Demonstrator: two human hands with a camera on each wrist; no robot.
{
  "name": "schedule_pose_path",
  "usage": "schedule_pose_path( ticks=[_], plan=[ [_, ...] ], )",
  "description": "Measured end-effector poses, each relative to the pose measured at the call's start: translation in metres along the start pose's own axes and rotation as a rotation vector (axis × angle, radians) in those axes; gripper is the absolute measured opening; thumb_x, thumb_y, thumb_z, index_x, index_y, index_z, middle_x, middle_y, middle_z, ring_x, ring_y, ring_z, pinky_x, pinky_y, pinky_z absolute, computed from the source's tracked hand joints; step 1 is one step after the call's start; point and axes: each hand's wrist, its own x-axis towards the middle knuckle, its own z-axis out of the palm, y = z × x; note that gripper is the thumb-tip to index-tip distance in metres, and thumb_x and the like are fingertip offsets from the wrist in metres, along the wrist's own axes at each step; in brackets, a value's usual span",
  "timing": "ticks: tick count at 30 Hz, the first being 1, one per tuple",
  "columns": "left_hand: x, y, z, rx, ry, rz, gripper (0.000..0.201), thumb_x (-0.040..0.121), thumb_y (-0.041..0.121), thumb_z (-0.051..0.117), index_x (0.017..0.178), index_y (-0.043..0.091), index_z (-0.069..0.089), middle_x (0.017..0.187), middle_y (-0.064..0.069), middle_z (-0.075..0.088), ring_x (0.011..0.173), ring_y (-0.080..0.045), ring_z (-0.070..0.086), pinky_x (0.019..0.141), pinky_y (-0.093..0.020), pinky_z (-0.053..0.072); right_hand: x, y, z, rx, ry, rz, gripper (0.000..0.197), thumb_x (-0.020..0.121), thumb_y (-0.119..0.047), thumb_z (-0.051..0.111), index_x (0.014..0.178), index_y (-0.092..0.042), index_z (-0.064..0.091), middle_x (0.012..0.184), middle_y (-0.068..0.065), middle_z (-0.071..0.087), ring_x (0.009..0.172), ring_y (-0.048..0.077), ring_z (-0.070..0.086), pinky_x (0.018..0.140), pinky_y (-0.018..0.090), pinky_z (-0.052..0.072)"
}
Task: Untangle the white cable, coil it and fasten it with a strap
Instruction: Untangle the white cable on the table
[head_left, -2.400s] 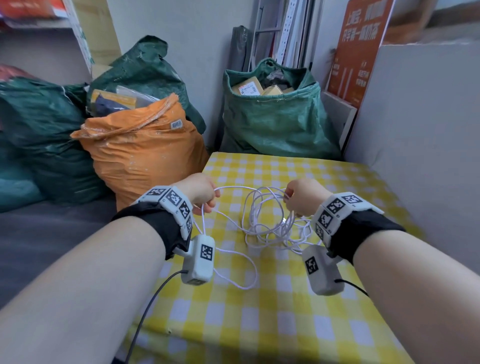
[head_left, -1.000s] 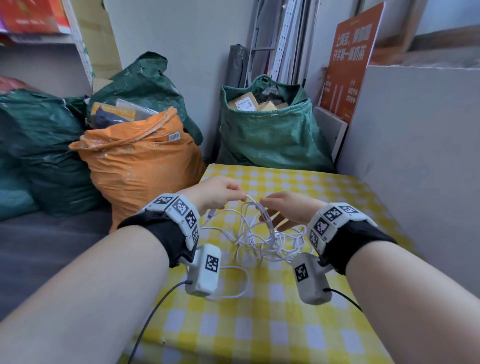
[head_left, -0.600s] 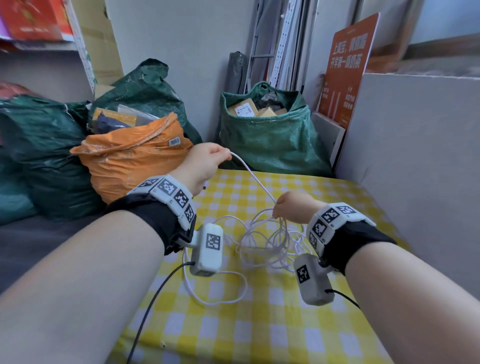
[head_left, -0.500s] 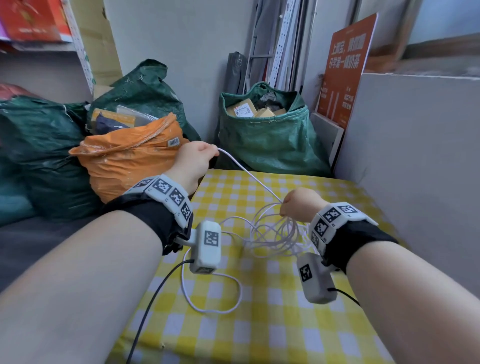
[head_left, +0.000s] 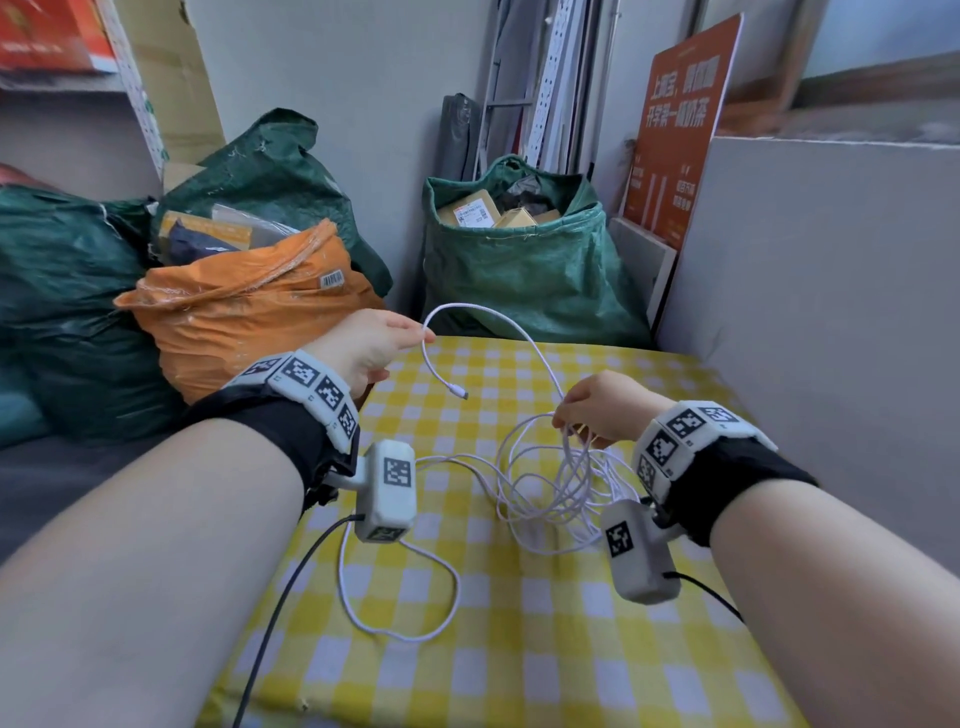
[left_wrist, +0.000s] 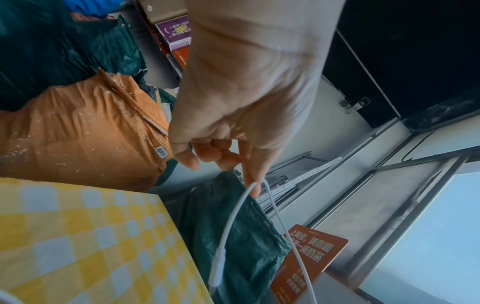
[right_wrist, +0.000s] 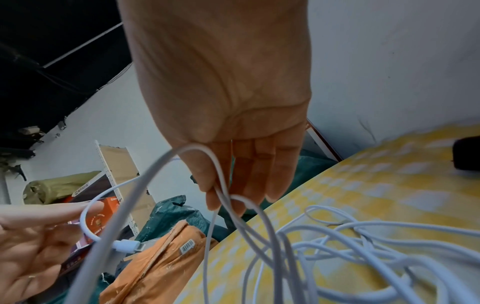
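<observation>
- Left hand (head_left: 363, 345): fingertips pinch the white cable (head_left: 540, 470) near its end; the short free end with the plug (head_left: 460, 393) dangles below the fingertips.
- Right hand (head_left: 605, 408): fingers curled, gripping several cable strands; tangled loops hang beneath them onto the yellow checked tablecloth (head_left: 519, 649).
- One strand arcs between both hands' fingertips.

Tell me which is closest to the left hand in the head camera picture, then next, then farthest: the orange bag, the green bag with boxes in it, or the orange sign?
1. Orange bag: right beside the left hand, on its left.
2. Green bag with boxes: farther back, to the right.
3. Orange sign: farthest, up at the back right.
</observation>
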Motion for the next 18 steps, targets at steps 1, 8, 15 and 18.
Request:
schedule_pose_path(
  ticks=[1,8,15,18],
  plan=[
    [0.001,0.0,0.002,0.004,-0.002,0.002,0.021,0.096,0.019,0.053,0.081,0.021,0.067,0.08,-0.001,0.05,0.076,-0.016,0.041,0.06,-0.027,0.032,0.0,-0.001,0.0,0.015,-0.011,-0.008,0.017,0.09,-0.02,0.059,0.084,-0.009,0.071,0.069,0.0,0.061,0.061,0.015,0.055,0.059,0.026,0.052],
    [0.003,-0.002,0.006,-0.061,-0.034,-0.037,0.024,0.1,0.017,0.044,0.084,0.018,0.062,0.063,0.001,0.036,0.057,-0.013,0.032,0.054,-0.023,0.03,0.001,-0.005,0.002,0.084,-0.072,-0.049,0.022,0.094,-0.02,0.053,0.082,-0.011,0.069,0.067,-0.003,0.061,0.059,0.011,0.056,0.066,0.026,0.054],
    [0.001,-0.004,0.009,-0.312,-0.071,-0.194,0.024,0.102,0.015,0.038,0.083,0.014,0.053,0.076,-0.004,0.041,0.069,-0.021,0.052,0.052,-0.031,0.056,0.002,-0.006,0.005,0.195,-0.099,-0.053,0.023,0.094,-0.017,0.052,0.081,-0.01,0.069,0.071,-0.001,0.066,0.059,0.012,0.059,0.064,0.024,0.055],
    [-0.002,-0.004,0.012,-0.421,-0.091,-0.216,0.024,0.103,0.014,0.034,0.084,0.011,0.049,0.083,-0.009,0.046,0.066,-0.03,0.066,0.048,-0.029,0.057,0.003,-0.008,0.008,0.222,-0.099,-0.066,0.024,0.094,-0.017,0.051,0.079,-0.01,0.069,0.077,0.002,0.068,0.061,0.013,0.06,0.065,0.025,0.056]
  ],
)
